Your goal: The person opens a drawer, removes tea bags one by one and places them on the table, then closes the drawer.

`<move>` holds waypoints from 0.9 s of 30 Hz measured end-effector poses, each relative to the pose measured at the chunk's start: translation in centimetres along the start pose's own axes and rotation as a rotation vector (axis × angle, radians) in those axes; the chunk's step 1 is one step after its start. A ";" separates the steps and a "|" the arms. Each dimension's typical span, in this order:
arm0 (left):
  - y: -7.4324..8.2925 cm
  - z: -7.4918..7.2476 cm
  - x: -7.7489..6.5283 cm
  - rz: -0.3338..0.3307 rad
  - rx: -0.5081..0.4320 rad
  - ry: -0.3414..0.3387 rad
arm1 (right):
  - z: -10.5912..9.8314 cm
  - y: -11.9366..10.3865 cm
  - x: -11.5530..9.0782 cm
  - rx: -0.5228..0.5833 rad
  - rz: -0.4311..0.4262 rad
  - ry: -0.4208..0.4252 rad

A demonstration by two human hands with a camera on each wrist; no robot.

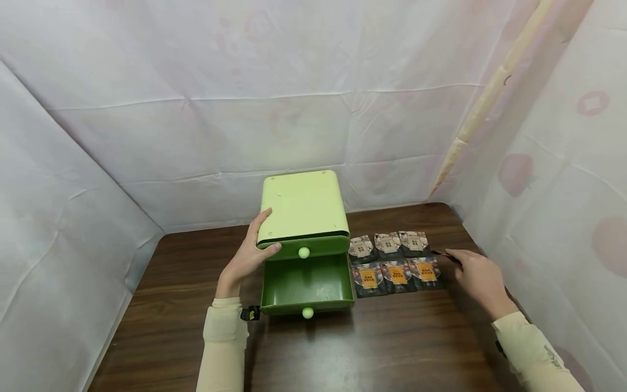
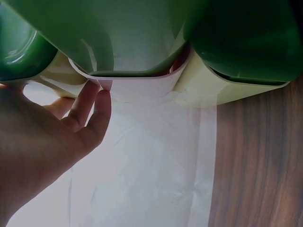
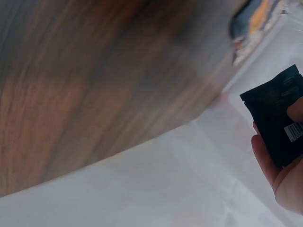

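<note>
A light-green two-drawer box [image 1: 303, 204] stands on the table, its lower drawer [image 1: 308, 286] pulled out and its upper drawer front [image 1: 323, 246] in place. My left hand [image 1: 247, 256] grips the box at its left front corner, thumb on the upper drawer front and fingers along the side. In the left wrist view, bent fingers [image 2: 97, 116] touch the casing's rim. Over the table's right part, my right hand [image 1: 482, 280] pinches a small black packet [image 3: 272, 111], its barcode side showing in the right wrist view.
Right of the box lie two rows of small packets: three with pale labels [image 1: 388, 245] behind, three with orange labels [image 1: 398, 276] in front. The dark wooden table [image 1: 392, 343] meets white patterned sheeting [image 1: 274, 136] at the back and sides.
</note>
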State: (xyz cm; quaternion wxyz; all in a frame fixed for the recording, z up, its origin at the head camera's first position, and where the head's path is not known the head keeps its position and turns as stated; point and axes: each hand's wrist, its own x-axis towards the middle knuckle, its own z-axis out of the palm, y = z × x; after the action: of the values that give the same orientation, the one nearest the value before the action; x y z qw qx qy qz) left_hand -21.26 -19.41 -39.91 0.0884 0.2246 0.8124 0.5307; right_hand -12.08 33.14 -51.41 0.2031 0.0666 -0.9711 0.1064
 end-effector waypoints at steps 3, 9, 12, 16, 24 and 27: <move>-0.1 0.0 0.1 0.001 0.007 -0.002 | 0.6 0.8 -0.1 -0.005 0.006 0.001; 0.0 0.1 0.1 0.003 -0.004 -0.003 | 1.2 1.4 -0.2 -0.045 -0.019 -0.004; 0.1 0.0 0.0 -0.002 -0.007 -0.001 | 1.5 1.6 -0.2 -0.057 -0.017 -0.016; 0.1 0.0 0.0 -0.006 -0.006 0.000 | 1.8 2.2 -0.3 -0.069 -0.004 -0.049; 0.2 0.0 0.2 0.005 -0.008 -0.002 | 2.5 2.8 -0.5 -0.072 0.030 -0.109; 0.1 0.0 0.2 0.006 -0.006 -0.004 | 2.5 2.7 -0.6 -0.059 0.036 -0.146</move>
State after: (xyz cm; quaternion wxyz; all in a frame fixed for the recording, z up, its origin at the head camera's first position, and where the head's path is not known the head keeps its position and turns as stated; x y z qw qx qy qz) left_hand -21.37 -19.31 -39.76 0.0890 0.2279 0.8099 0.5332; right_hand -12.94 35.22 -54.42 0.1317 0.0507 -0.9870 0.0763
